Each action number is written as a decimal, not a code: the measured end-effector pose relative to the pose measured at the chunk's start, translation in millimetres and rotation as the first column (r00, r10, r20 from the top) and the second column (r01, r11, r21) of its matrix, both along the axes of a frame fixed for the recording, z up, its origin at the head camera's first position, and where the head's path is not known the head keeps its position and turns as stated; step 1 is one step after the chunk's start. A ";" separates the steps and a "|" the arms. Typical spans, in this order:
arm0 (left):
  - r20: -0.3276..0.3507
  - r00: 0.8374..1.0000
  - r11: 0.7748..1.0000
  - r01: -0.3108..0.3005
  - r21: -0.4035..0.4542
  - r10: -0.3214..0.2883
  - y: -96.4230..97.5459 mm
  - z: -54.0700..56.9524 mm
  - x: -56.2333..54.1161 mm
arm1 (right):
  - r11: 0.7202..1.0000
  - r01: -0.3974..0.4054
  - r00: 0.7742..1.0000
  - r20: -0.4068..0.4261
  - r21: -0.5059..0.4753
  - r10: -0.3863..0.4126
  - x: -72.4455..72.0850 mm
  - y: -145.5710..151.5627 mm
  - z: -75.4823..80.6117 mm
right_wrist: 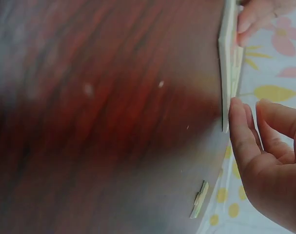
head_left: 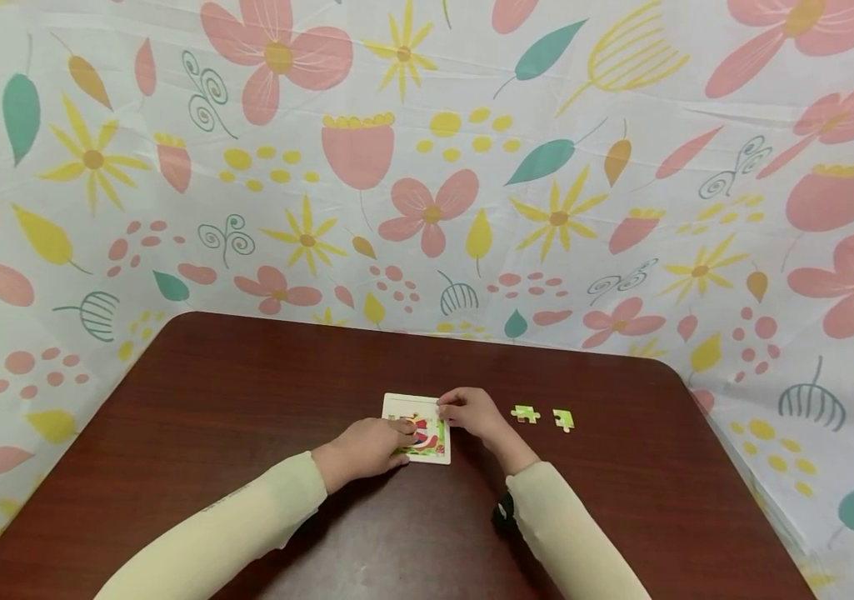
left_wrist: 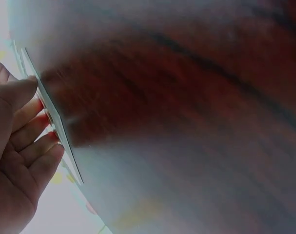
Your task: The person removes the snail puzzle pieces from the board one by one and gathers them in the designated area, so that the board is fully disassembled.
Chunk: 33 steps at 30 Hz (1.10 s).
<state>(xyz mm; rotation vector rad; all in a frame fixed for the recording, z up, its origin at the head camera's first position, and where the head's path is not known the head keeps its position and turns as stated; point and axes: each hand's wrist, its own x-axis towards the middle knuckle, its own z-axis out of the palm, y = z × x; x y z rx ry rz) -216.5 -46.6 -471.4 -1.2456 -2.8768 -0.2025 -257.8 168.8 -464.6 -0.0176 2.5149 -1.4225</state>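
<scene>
A small square jigsaw puzzle board (head_left: pixel 422 402) with a pale frame and a colourful picture lies on the dark table. My left hand (head_left: pixel 368 447) holds it at the left, fingers over the picture and thumb at the near edge. In the left wrist view, the fingertips of my left hand (left_wrist: pixel 26 141) meet the board's rim (left_wrist: pixel 52 109). At the board's right side is my right hand (head_left: pixel 474 412). From the right wrist, one fingertip of my right hand (right_wrist: pixel 269 151) touches the board's edge (right_wrist: pixel 226 63), with a gap between its fingers and no piece visible there.
Two loose green jigsaw pieces lie right of the right hand: a nearer piece (head_left: pixel 525 413) and a farther piece (head_left: pixel 563 418). Brown wooden table (head_left: pixel 262 375) surrounds the board. Behind it hangs a white cloth with flower prints (head_left: pixel 427 208).
</scene>
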 end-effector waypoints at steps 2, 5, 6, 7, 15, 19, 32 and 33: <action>0.006 1.000 1.000 0.007 0.005 -0.007 0.8 0.5 -0.2 | 0.999 -0.028 0.999 -0.014 0.041 0.029 -0.3 -0.6 0.5; 0.000 1.000 1.000 0.013 0.008 -0.013 1.3 1.2 0.6 | 0.992 -0.055 0.998 -0.030 0.111 0.058 -0.9 -1.9 1.6; -0.008 1.000 1.000 0.016 0.008 -0.016 1.3 1.2 1.0 | 0.989 -0.062 0.997 -0.034 0.133 0.067 -1.2 -2.4 1.9; -0.016 1.000 1.000 0.018 0.007 -0.018 1.4 1.3 1.5 | 0.986 -0.069 0.996 -0.039 0.153 0.076 -1.5 -2.8 2.3; -0.035 0.999 1.000 0.003 -0.024 -0.004 2.5 0.2 2.9 | 0.979 -0.113 0.992 -0.038 0.171 0.121 -5.5 -3.9 3.5; -0.050 0.999 1.000 0.005 -0.031 -0.007 3.2 1.0 2.3 | 0.982 -0.108 0.993 -0.027 0.153 0.113 -7.7 -4.1 3.8; -0.041 0.999 0.999 0.001 -0.033 -0.002 3.3 1.4 3.0 | 0.990 -0.081 0.997 0.030 0.111 0.078 -8.1 -6.5 5.8; -0.043 0.999 0.999 0.002 -0.033 -0.003 3.4 1.4 3.0 | 0.992 -0.070 0.997 0.040 0.106 0.066 -7.3 -6.3 5.6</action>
